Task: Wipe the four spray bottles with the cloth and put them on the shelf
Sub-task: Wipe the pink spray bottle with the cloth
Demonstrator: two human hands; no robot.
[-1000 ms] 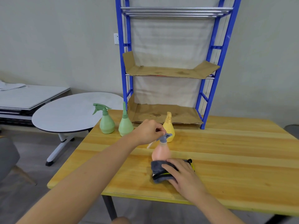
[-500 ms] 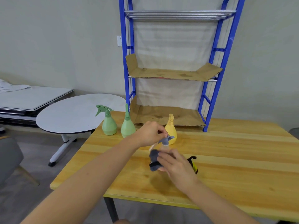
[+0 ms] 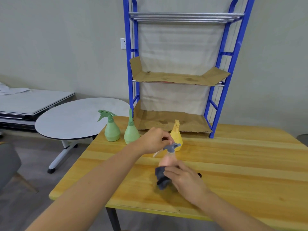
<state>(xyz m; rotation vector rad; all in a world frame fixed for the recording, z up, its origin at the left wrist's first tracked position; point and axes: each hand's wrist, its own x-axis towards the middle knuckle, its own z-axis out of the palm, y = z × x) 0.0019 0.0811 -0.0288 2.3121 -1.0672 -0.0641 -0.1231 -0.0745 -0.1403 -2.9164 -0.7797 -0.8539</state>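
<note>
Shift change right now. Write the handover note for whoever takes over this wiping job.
Left hand grips the grey spray head of the pink bottle, holding it upright on the wooden table.
Right hand holds the dark cloth against the bottle's lower body.
Two green bottles and the yellow bottle stand on the table in front of the blue shelf.
Done: no bottle shelved.
Left: finish the pink one, handle the other three, shelve all four.

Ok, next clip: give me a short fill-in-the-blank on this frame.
1. The left hand holds the peach bottle by its grey ____.
2. The right hand presses a dark grey ____ against that bottle.
3. The number of green bottles on the wooden table is ____.

Missing words: spray head; cloth; two
</note>
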